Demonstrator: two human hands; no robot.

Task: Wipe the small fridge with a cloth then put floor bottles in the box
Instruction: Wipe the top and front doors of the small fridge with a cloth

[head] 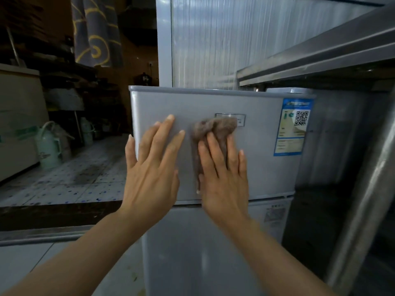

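The small grey fridge (pixel 263 171) stands straight ahead, with an upper door and a lower door. My left hand (pixel 151 167) lies flat and empty on the upper door's left part, fingers spread. My right hand (pixel 224 178) presses a brown-grey cloth (pixel 213 130) against the middle of the same door, fingers stretched over it. The cloth sticks out above my fingertips and covers part of a small badge. A blue label with a QR code (pixel 294 127) is stuck at the door's right edge. No bottles or box can be made out for certain.
A steel counter frame (pixel 320 50) overhangs the fridge at right, with a steel leg (pixel 363 199) beside it. To the left a dark room opens, with pale green jugs (pixel 49 146) on a tiled floor and a white chest freezer (pixel 17 116).
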